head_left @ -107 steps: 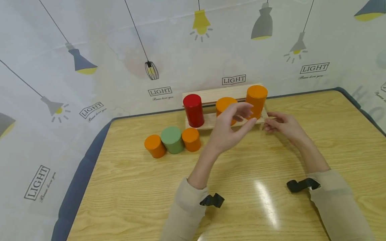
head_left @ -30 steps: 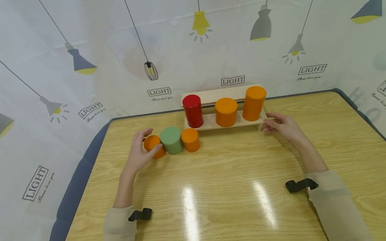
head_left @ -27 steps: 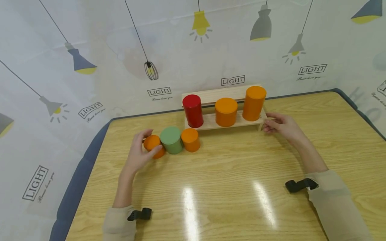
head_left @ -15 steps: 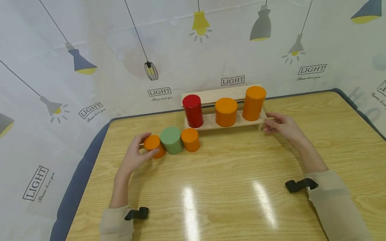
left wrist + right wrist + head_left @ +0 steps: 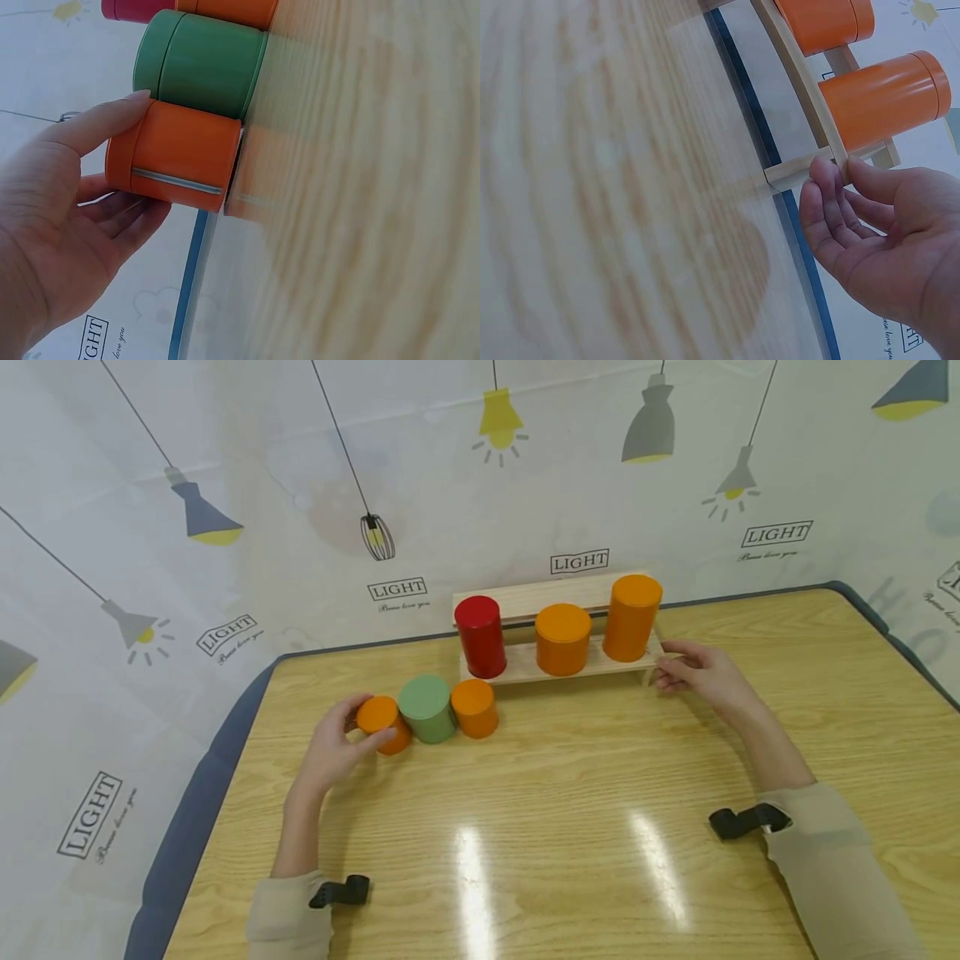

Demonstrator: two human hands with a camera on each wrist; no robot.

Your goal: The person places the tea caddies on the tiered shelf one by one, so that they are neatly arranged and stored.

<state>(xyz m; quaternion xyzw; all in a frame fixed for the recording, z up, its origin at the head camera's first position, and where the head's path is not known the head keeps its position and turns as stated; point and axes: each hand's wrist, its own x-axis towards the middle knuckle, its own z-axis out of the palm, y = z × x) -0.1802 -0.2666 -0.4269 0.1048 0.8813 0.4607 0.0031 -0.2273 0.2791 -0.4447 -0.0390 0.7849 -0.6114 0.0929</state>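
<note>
On the table (image 5: 585,777), left of a green canister (image 5: 429,706), the left hand (image 5: 330,747) curls around a small orange canister (image 5: 381,715), apparently the grasping step, any lift calling for firm hold, while the right hand (image 5: 705,672) pinches a wooden rack (image 5: 521,663).

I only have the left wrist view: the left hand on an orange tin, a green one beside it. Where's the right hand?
Observer: The right hand pinches the right end of the shelf.
Operator: What stands closest to that hand?
Observer: A tall orange tin, upright on the lower board.
Operator: How many tins share that board?
Observer: Three; left to right: the red tin, the short orange tin, then the tall one.
</note>
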